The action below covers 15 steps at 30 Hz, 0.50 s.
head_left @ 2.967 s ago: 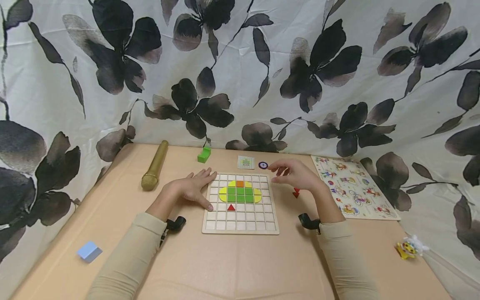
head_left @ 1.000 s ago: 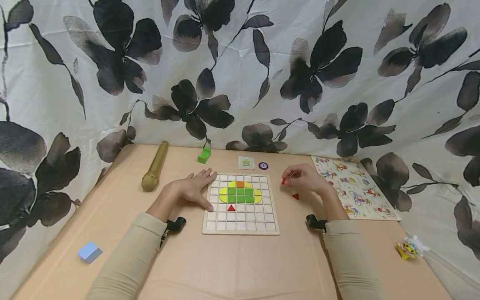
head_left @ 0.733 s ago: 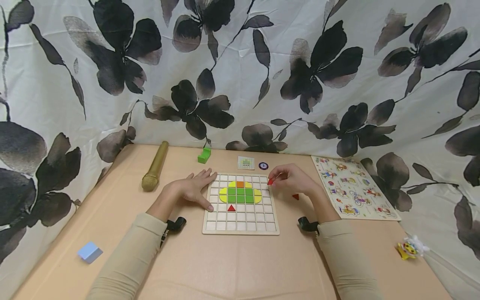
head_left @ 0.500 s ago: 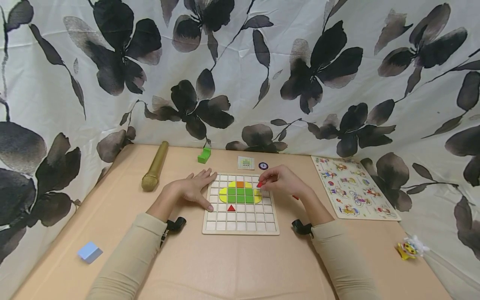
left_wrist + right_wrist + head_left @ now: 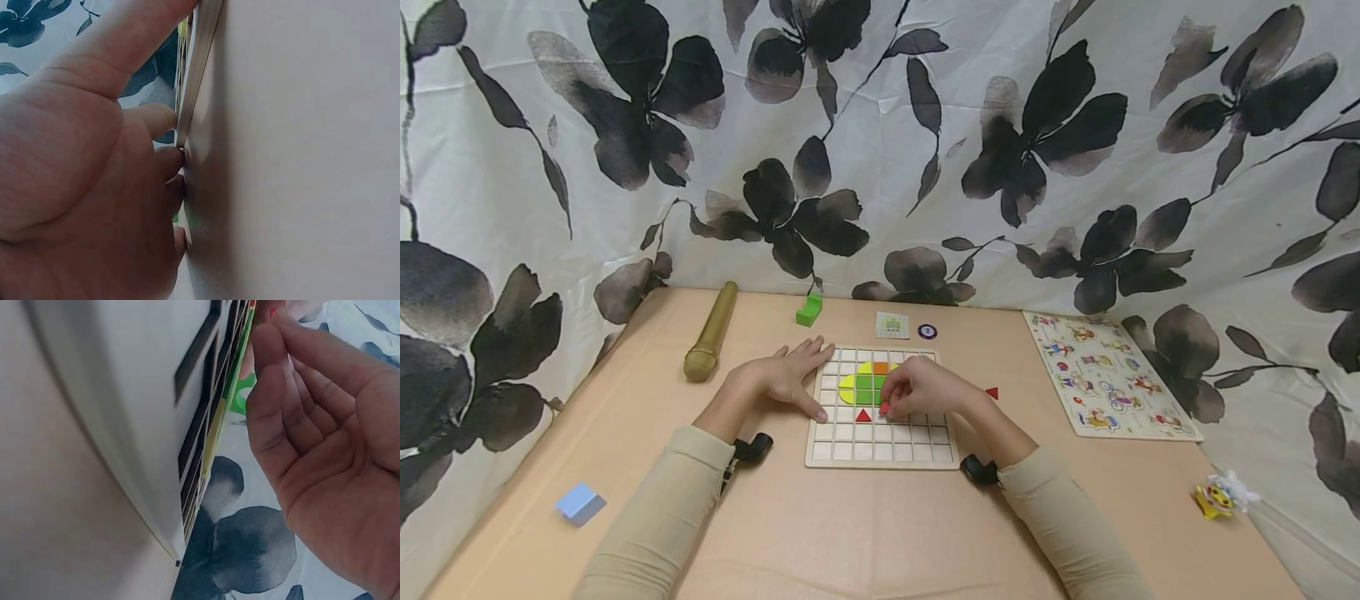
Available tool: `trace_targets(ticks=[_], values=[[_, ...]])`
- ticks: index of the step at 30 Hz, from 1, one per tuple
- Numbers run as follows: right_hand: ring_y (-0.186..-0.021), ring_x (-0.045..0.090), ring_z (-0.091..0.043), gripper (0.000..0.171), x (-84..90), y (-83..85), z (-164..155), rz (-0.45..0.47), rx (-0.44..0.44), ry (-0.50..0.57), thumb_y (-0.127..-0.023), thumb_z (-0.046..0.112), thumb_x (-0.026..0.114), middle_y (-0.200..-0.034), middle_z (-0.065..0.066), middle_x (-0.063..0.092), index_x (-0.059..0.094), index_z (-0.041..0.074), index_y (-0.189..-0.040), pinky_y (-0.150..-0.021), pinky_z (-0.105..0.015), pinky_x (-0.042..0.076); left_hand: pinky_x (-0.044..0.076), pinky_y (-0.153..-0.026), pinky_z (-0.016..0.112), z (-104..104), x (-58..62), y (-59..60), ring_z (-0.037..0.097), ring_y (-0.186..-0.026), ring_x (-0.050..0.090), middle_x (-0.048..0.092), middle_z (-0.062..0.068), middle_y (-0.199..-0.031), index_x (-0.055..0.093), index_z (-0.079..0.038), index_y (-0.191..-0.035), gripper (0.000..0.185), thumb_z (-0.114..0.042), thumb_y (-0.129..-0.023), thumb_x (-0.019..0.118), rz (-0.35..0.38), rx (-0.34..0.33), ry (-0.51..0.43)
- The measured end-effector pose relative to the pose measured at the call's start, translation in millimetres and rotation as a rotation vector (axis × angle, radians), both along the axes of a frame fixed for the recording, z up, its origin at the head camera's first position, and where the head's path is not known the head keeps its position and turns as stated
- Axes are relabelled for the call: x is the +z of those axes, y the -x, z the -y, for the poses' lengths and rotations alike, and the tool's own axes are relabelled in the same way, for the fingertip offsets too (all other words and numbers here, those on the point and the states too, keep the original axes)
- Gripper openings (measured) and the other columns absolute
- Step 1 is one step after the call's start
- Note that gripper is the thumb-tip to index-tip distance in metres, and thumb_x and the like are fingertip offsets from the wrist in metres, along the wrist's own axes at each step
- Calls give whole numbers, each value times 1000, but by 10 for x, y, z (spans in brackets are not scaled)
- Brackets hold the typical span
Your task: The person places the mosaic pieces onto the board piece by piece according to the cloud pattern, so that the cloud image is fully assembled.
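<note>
My right hand pinches a small red triangle tile close over the white grid board, just right of another red triangle lying in a cell. Green tiles, yellow rounded tiles and an orange tile sit in the board's upper middle, partly hidden by this hand. My left hand rests with spread fingers at the board's left edge, its thumb on the frame. In the left wrist view, fingertips touch the board's wooden side. One more red triangle lies on the table right of the board.
Behind the board lie a pattern card, a dark round token and a green block. A gold microphone and blue block are at left. A picture board and yellow toy are at right.
My right hand has picked up a red triangle from the table right of the board and carried it left over the grid, beside the placed red triangle. My left hand has stayed still.
</note>
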State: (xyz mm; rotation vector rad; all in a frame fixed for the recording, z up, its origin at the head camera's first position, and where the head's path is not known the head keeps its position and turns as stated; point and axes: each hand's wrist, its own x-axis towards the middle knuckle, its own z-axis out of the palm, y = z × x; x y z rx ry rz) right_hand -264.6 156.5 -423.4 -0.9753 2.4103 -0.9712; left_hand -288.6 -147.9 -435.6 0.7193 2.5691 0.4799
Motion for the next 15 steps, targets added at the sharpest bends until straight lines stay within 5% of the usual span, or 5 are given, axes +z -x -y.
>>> trace_targets(ticks=[15], values=[[-72, 59, -8, 20, -66, -37, 4, 2, 86, -81, -85, 13, 87, -77, 4, 68, 80, 12, -104, -65, -21, 48, 2, -129, 64, -8, 7, -11, 39, -163, -3, -1, 19, -175, 12, -9, -168, 132, -64, -73, 85, -5, -6, 1]])
